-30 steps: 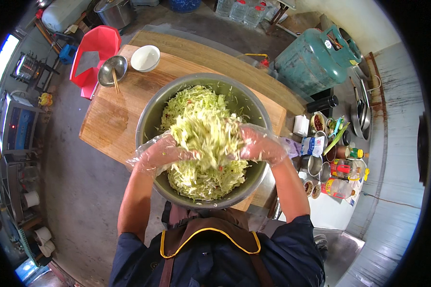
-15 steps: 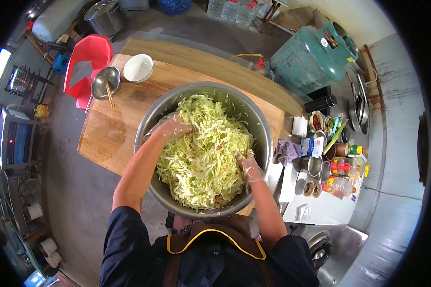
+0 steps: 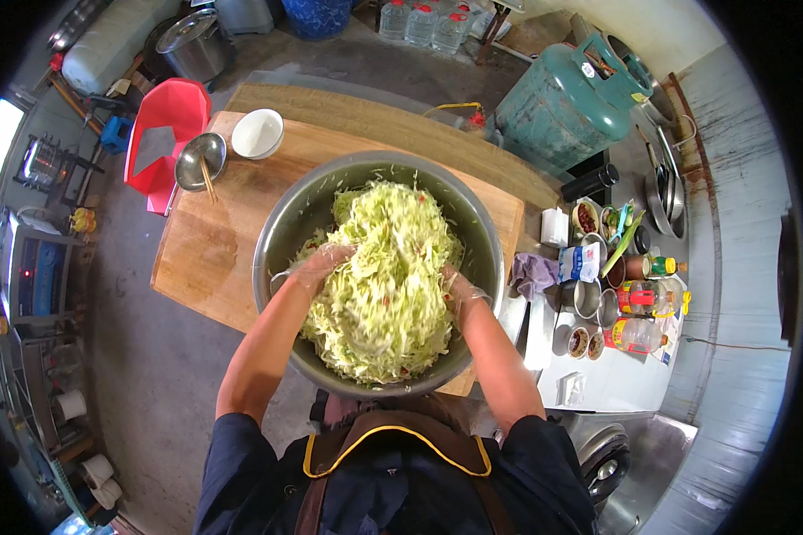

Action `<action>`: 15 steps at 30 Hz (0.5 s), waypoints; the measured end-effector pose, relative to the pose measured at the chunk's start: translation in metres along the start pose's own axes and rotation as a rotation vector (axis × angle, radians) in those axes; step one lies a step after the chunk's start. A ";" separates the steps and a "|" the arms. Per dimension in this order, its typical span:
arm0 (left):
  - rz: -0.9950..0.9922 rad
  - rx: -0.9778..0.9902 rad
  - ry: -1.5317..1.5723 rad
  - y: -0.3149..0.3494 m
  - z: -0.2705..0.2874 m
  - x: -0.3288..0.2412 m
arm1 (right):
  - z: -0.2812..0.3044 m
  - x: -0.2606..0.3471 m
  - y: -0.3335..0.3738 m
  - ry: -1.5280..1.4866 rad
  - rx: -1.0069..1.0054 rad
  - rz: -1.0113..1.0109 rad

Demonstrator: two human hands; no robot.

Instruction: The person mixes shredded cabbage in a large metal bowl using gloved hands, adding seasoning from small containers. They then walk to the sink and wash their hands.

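A big heap of shredded cabbage (image 3: 379, 294), pale green with a few red bits, fills much of a wide steel basin (image 3: 272, 218). My left hand (image 3: 328, 260), in a clear plastic glove, is sunk into the heap's left side. On the opposite side my right hand (image 3: 458, 287), gloved likewise, presses in under the shreds. Between them the hands hold up a mound of cabbage, its middle blurred by motion. Shreds hide most of the fingers on both hands.
Under the basin lies a wooden board (image 3: 201, 259), with a white bowl (image 3: 258, 134) and a steel bowl with chopsticks (image 3: 201, 160) on it. A red chair (image 3: 174, 111) stands left. Bottles (image 3: 635, 335) and small bowls crowd the right counter; a green gas cylinder (image 3: 558, 111) stands behind.
Both hands have moved deeper into the cabbage, the left inward and the right slightly up. The cabbage between them has risen into a mound and shifted.
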State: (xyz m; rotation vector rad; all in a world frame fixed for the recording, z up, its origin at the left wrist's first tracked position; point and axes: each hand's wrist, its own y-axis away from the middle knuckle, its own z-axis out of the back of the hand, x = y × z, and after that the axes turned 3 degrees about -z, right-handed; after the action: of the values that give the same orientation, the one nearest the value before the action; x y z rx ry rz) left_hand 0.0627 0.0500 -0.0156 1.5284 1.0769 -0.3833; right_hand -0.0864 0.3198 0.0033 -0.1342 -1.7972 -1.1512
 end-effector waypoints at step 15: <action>-0.411 -0.013 0.496 0.124 -0.042 -0.023 | -0.018 0.149 0.030 0.643 0.247 0.523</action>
State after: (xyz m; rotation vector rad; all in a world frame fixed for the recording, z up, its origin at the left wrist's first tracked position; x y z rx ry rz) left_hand 0.1354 0.0902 0.0881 1.4193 1.7912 -0.2777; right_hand -0.1374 0.2674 0.1375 -0.0687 -1.2089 -0.5068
